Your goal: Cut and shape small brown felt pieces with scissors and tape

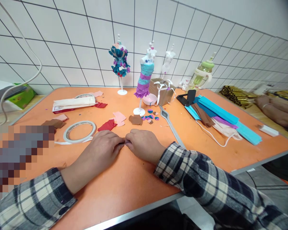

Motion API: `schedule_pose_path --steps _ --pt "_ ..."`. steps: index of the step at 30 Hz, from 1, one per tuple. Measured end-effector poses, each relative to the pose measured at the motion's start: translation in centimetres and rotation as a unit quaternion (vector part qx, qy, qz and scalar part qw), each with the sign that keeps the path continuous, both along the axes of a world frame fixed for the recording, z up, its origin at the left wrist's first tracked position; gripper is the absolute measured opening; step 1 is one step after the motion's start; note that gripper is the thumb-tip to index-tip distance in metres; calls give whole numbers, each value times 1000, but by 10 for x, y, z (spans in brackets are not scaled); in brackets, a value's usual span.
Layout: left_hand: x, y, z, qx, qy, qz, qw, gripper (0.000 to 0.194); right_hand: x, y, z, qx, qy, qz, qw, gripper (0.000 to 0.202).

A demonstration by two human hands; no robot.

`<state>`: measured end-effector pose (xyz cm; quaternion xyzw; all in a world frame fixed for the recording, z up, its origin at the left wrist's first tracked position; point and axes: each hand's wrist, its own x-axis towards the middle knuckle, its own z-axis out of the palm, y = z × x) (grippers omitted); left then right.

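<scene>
My left hand point(107, 145) and my right hand point(144, 143) meet at the middle of the orange table, fingertips pinched together. A small dark brown piece point(124, 140) shows between them, mostly covered by the fingers. Just beyond my hands lie red crepe paper point(107, 125), pink paper point(119, 118), a brown paper piece point(135, 119) and several small blue and purple bits point(149, 117). Behind these stands a mini mannequin point(145, 76) wrapped in light blue and purple paper. A tape roll point(66, 132) lies left of my left hand.
Farther back are a dark teal-dressed mannequin point(120, 60), a white mannequin point(168, 60), a cardboard box point(165, 95), a pink bowl point(150, 99) and a bottle point(202, 75). Folded crepe papers point(220, 111) and a black phone stand point(189, 97) lie right. Another person's arm point(277, 110) rests far right.
</scene>
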<state>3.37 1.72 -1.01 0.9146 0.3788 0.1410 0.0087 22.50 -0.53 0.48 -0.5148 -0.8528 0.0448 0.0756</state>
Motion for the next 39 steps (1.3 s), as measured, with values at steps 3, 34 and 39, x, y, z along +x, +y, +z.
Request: schedule_pose_path --steps 3,34,39 --pt "1 1 -2 4 2 -14 1000 28 0 0 -2 11 12 -2 1000 21" --pt "1 -3 3 23 8 -17 1000 30 1 1 -2 8 -3 -10 1000 26" --pt "2 -1 0 8 9 -14 1000 33 2 0 -1 10 4 -6 1000 26"
